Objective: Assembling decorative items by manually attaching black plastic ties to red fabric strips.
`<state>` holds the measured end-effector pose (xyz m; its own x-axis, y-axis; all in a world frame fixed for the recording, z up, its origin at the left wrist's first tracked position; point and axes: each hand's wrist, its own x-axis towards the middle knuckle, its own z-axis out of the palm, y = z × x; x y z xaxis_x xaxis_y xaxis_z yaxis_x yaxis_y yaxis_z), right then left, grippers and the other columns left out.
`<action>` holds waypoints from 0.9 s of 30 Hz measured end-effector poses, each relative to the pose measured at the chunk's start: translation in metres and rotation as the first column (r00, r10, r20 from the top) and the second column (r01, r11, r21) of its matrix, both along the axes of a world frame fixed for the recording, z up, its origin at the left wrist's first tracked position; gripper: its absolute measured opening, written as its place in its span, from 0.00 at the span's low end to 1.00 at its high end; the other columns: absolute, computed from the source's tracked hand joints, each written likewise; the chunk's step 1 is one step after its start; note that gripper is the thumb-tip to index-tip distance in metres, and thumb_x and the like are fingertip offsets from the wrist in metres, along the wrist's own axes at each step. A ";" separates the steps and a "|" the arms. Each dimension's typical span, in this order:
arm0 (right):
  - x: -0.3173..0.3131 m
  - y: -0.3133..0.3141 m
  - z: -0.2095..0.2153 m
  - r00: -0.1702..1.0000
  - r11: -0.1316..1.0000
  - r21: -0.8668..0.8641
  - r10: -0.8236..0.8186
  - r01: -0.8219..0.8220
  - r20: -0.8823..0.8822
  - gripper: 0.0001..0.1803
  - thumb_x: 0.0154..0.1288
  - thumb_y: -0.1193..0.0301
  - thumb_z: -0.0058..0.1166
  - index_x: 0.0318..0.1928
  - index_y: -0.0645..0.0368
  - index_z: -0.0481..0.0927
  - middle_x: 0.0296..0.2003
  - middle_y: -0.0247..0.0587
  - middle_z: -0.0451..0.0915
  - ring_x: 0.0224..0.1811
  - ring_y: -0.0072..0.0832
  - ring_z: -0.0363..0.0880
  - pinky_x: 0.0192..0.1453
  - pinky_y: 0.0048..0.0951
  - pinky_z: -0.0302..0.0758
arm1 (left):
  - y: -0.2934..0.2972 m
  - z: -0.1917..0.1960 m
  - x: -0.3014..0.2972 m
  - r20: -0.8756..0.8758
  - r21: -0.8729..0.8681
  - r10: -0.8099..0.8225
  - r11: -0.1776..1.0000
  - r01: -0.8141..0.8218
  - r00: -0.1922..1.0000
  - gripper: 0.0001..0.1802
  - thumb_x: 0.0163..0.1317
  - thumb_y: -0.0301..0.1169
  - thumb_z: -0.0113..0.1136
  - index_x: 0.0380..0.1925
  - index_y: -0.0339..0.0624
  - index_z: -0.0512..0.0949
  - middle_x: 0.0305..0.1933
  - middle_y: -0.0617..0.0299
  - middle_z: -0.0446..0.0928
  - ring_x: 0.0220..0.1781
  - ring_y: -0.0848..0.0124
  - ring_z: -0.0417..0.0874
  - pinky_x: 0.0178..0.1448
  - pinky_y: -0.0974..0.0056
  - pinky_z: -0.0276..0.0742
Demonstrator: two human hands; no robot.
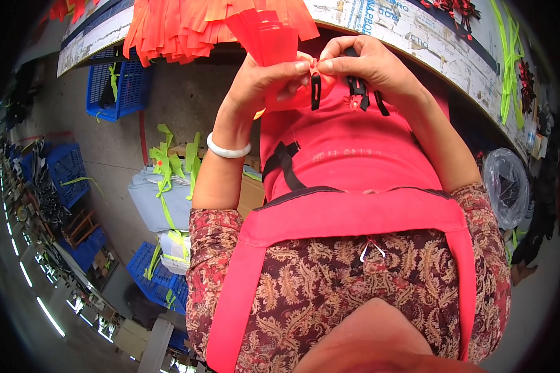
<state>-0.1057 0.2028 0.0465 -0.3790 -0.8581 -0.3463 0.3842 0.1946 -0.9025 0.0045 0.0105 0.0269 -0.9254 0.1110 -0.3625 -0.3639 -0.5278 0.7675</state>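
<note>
My left hand (269,79) and my right hand (366,62) meet just under the table edge, fingertips pinched together on a short black strap (315,91) and a small orange strip of fabric. The right hand also holds a bunch of several black straps (358,89) that dangle below it. A white bangle (228,149) sits on my left wrist. A red fabric piece (348,152) with a black band lies across my lap below the hands. A stack of orange fabric strips (193,28) hangs over the table edge right above the left hand.
A worktable (417,31) curves across the top, with neon-yellow straps (509,56) at its right. Blue plastic crates (115,84) stand on the floor at left, and another blue crate (158,280) lower down. Yellow-green strips (168,165) lie on grey bundles. A clear plastic bag (507,186) sits at right.
</note>
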 end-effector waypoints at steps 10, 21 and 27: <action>0.003 -0.001 0.006 0.995 0.999 0.015 -0.036 0.038 -0.091 0.13 0.61 0.64 0.64 0.37 0.62 0.82 0.32 0.31 0.79 0.35 0.14 0.75 0.43 0.17 0.72 | 0.000 -0.007 0.000 0.009 0.025 0.089 0.996 -0.090 0.996 0.12 0.62 0.29 0.60 0.42 0.32 0.77 0.26 0.62 0.76 0.21 0.78 0.71 0.17 0.76 0.59; 0.006 0.000 0.010 0.987 0.993 0.104 -0.042 0.058 -0.152 0.11 0.61 0.66 0.63 0.35 0.62 0.81 0.31 0.31 0.80 0.34 0.14 0.76 0.41 0.17 0.72 | 0.000 -0.007 0.001 0.018 0.048 0.034 0.998 -0.035 0.999 0.10 0.59 0.30 0.64 0.37 0.35 0.80 0.25 0.61 0.79 0.18 0.79 0.74 0.17 0.77 0.61; 0.006 0.002 -0.004 0.995 0.996 0.069 -0.052 0.058 -0.089 0.10 0.62 0.67 0.62 0.36 0.62 0.81 0.30 0.31 0.80 0.33 0.14 0.76 0.40 0.16 0.72 | 0.000 -0.005 0.000 -0.005 0.001 -0.012 1.000 0.012 1.000 0.09 0.57 0.28 0.66 0.35 0.34 0.81 0.24 0.61 0.79 0.17 0.78 0.74 0.17 0.75 0.62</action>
